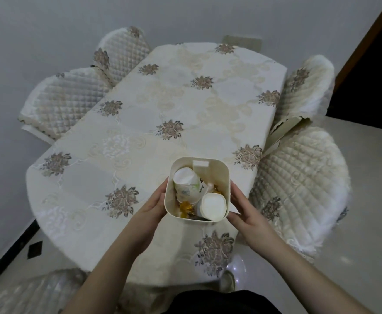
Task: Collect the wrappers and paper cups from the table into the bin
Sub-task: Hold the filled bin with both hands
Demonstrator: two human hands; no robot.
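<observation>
A cream square bin [219,168] stands near the front edge of the table [140,123]. Inside it lie two white paper cups, one at the upper left [185,180] and one at the lower right [212,206]. Crumpled wrappers sit between them, among them a gold one [185,207]. My left hand [151,206] presses flat against the bin's left side and my right hand [244,208] against its right side, holding it between them.
The table wears a cream cloth with embroidered flowers. Quilted chairs stand around it: two at the left [67,98], two at the right [303,177], one at the near left [31,293]. The tiled floor shows at the right.
</observation>
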